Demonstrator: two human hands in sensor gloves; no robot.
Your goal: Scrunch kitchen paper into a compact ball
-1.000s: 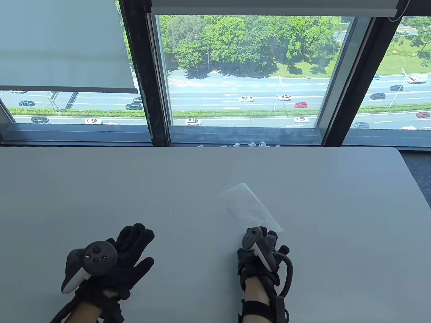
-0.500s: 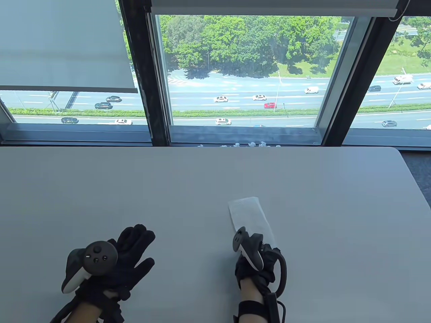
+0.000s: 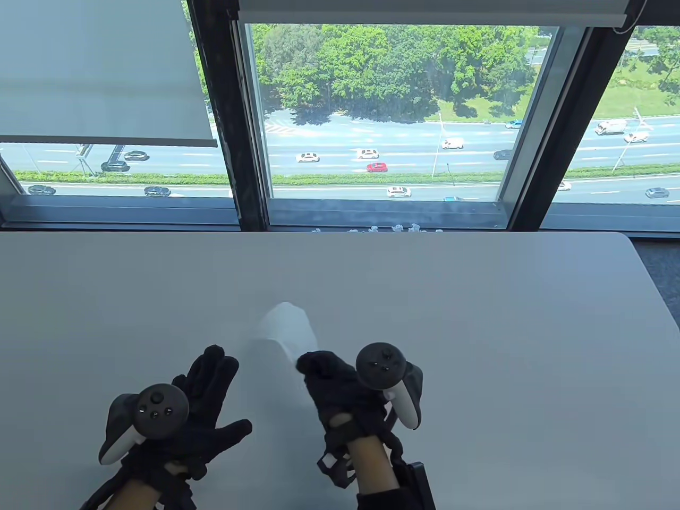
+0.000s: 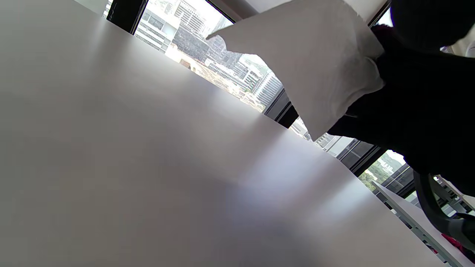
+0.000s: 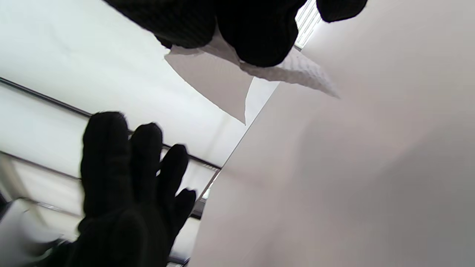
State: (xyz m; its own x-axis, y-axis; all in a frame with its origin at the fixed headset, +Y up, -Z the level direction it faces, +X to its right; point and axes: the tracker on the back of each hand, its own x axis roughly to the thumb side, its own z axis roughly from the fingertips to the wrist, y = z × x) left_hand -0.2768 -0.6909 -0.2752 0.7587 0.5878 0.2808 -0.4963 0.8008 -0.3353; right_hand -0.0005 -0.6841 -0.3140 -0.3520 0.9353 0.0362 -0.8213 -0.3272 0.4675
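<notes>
- The kitchen paper (image 3: 287, 329) hangs clear of the table (image 3: 478, 319), a flat sheet not yet crumpled, blurred in the table view.
- The right hand (image 3: 340, 388) pinches one end of it between curled fingers (image 5: 259, 40).
- The left hand (image 3: 196, 409) is just beside the sheet, not touching it, fingers straight and spread, holding nothing.
- Small white scraps (image 3: 393, 229) lie along the table's far edge below the window (image 3: 382, 106).

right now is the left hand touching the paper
Apart. The right wrist view shows the left hand open with clear background between it and the paper, which the right hand pinches.
</notes>
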